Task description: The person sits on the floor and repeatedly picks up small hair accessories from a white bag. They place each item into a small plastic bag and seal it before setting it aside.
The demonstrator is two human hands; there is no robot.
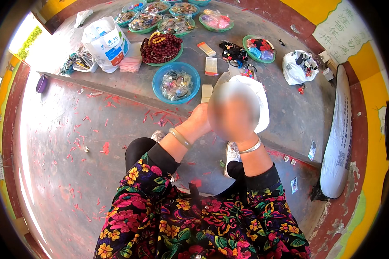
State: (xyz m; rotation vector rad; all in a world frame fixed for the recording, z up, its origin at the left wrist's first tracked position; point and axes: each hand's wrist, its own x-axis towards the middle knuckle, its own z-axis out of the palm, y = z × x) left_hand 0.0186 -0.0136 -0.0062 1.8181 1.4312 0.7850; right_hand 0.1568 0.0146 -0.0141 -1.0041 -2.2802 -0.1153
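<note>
The space is split by the edge of a raised platform (291, 125), which is run slantwise beneath the hands. To the left, a broad stretch of lower floor (90, 172) is strewn with red scraps; to the right, the room is bounded by a long white wrapped roll (339, 138) set along the wall (371, 125). The near side is closed off by the body.

Both forearms, clothed in flowered sleeves (136, 190), are extended forward, and the hands are brought close together. The left hand (199, 120) is turned inward with its fingertips covered; the right hand (237, 116) is masked by a blur — whether either is pinching or pressed shut cannot be told.

A white bag (263, 108) is seen just behind and right of the right hand; contact cannot be judged. A pale small box (206, 93) is placed just beyond the left hand — the blue basin (157, 90) is farther left, filled with clear packets (177, 85).
</note>
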